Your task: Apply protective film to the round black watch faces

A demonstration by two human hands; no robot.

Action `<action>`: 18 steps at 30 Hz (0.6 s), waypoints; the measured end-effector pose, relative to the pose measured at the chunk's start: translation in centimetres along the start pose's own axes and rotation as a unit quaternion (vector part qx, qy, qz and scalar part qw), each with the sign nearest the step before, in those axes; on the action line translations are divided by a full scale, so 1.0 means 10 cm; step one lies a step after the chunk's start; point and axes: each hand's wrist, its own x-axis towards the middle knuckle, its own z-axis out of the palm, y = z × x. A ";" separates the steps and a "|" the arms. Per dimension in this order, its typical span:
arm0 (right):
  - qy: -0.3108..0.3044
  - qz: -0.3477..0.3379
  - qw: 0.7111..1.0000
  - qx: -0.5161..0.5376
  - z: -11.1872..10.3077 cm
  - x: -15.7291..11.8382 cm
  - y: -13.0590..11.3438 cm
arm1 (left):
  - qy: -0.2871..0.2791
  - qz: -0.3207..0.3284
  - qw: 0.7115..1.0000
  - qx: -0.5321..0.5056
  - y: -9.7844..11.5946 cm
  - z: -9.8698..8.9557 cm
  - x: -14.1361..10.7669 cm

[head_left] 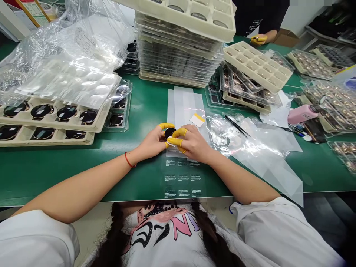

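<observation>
Yellow finger covers are on both my hands, which meet above the middle of the green table. My left hand [155, 141] grips a round black disc [169, 132] by its edge, thumb and fingers around it. Against the near side of the disc, my right hand [191, 142] pinches a small white cloth or paper [170, 142]. Under and behind the hands lie translucent sheets [184, 102]. A clear sheet with printed text blocks [179, 177] is nearest me. A white and yellow pad [197, 119] sits just beyond my right hand.
Trays of black discs [41, 111] and plastic wrap [66, 44] are at left. A tall tray stack [179, 61] stands ahead. At right are more trays [257, 66], black tweezers [237, 126], loose film [267, 159] and a pink bottle [302, 114]. Another person's hand [259, 39] is beyond.
</observation>
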 end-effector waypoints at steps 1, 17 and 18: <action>0.009 -0.006 1.000 0.000 0.00 -0.01 0.02 | 0.001 -0.002 1.000 -0.005 0.00 0.00 0.00; 0.066 0.102 0.991 0.050 -0.04 0.00 0.16 | -0.013 -0.016 1.000 0.001 0.07 0.04 -0.05; 0.045 0.095 0.994 0.033 -0.03 0.00 0.15 | -0.010 -0.017 1.000 -0.002 0.07 0.04 -0.05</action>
